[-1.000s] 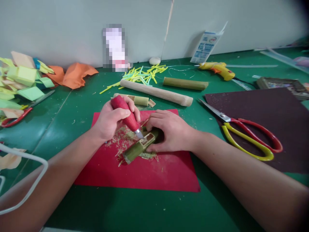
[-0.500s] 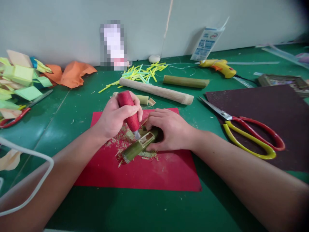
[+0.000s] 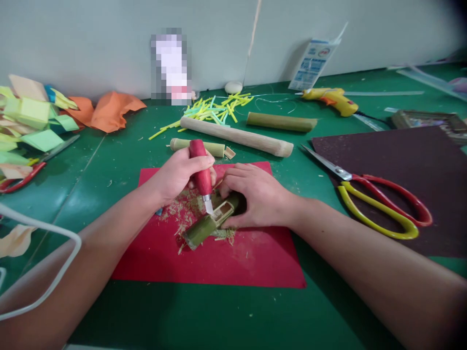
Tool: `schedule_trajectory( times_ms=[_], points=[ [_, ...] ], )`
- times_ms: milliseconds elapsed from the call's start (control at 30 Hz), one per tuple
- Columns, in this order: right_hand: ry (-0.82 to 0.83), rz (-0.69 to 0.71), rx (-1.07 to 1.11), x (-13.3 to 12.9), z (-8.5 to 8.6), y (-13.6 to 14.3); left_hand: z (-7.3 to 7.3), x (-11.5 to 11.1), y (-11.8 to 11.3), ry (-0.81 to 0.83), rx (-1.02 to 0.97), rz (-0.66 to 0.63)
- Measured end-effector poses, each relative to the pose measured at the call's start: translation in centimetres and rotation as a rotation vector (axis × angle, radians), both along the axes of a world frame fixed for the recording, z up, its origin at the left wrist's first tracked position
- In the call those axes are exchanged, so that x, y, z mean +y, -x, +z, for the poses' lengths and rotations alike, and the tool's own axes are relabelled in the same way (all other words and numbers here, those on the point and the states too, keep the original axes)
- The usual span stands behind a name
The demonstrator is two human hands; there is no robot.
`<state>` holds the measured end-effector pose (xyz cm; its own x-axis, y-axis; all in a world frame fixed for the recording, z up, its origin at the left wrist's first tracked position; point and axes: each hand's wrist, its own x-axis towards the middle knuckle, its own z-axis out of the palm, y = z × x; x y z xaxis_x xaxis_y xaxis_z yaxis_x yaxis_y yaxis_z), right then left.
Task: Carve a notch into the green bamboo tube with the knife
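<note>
My left hand (image 3: 178,172) is closed around the red handle of a carving knife (image 3: 201,170). The knife's short metal blade points down and meets the near end of an opening cut in a green bamboo tube (image 3: 200,232). Wrapped around the far end of that tube is my right hand (image 3: 255,197), pressing it on a red mat (image 3: 255,262). The tube lies at a slant, with its opening facing up. Pale shavings (image 3: 178,211) are scattered about it on the mat.
Beyond the mat lie a short bamboo piece (image 3: 204,147), a pale wooden stick (image 3: 237,136) and another bamboo length (image 3: 280,122). Large scissors (image 3: 365,189) rest partly on a dark board (image 3: 401,155) at right. A yellow glue gun (image 3: 332,99) is behind. Folded papers (image 3: 32,116) fill the left.
My left hand has shifted slightly, bringing the knife more upright, with more of its blade showing. My right hand and the bamboo tube have stayed in place.
</note>
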<state>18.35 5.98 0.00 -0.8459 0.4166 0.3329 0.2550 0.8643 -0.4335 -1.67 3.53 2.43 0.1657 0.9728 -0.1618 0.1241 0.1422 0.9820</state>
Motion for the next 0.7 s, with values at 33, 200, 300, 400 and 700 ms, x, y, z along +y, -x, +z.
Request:
schedule_trajectory(
  times_ms=[33, 200, 300, 400, 700],
  points=[
    [0.0, -0.001, 0.001, 0.0, 0.0, 0.0, 0.0, -0.1, 0.0, 0.003, 0.022, 0.015],
    [0.012, -0.001, 0.002, 0.1, 0.1, 0.0, 0.4, -0.6, -0.3, -0.12, -0.057, 0.079],
    [0.017, 0.003, -0.017, 0.0, 0.3, -0.2, 0.6, -0.9, -0.6, -0.242, -0.177, 0.131],
    [0.008, -0.005, -0.038, -0.1, 0.7, -0.5, 0.5, -0.9, -0.7, -0.314, -0.213, 0.191],
    [0.005, -0.426, 0.292, 0.7, 0.2, -2.0, -0.3, -0.4, 0.2, -0.43, -0.3, 0.397]
  ],
)
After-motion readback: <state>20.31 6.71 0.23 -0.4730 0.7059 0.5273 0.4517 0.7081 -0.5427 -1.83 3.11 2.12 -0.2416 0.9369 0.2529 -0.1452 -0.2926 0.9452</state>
